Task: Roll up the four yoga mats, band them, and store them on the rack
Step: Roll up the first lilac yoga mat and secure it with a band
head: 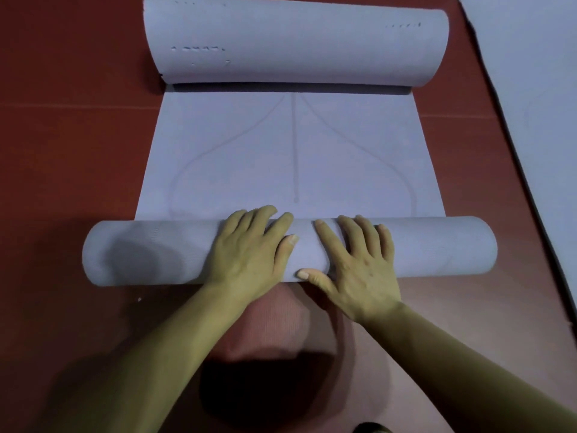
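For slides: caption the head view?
Left hand and right hand press a partly rolled grey yoga mat on the red floor.

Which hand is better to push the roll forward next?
Probably the left hand: it lies flat on top of the roll, fingers reaching the far edge. The right hand sits lower.
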Demonstrator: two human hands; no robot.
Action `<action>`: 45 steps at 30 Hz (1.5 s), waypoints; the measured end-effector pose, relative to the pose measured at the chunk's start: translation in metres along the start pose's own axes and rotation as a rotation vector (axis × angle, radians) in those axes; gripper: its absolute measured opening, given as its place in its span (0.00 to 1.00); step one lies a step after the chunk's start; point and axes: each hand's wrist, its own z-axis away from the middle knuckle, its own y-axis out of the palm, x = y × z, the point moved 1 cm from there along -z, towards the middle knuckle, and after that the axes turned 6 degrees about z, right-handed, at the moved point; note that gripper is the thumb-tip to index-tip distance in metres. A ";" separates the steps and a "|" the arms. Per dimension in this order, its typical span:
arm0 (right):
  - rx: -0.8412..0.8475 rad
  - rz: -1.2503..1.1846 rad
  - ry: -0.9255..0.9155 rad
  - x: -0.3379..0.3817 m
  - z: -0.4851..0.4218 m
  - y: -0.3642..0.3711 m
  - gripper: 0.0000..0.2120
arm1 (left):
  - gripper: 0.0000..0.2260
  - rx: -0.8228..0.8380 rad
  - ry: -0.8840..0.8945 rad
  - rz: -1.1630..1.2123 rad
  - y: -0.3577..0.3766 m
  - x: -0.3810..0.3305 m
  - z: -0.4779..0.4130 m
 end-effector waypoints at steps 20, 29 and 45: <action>-0.086 -0.007 0.030 -0.012 -0.021 0.008 0.32 | 0.21 -0.142 -0.044 0.010 0.014 0.004 -0.026; -0.040 -0.047 0.092 -0.014 -0.045 0.006 0.34 | 0.21 -0.034 0.013 -0.191 0.026 0.012 -0.041; -0.119 -0.129 0.081 -0.028 -0.080 0.023 0.37 | 0.16 -0.230 0.033 -0.124 0.040 0.027 -0.083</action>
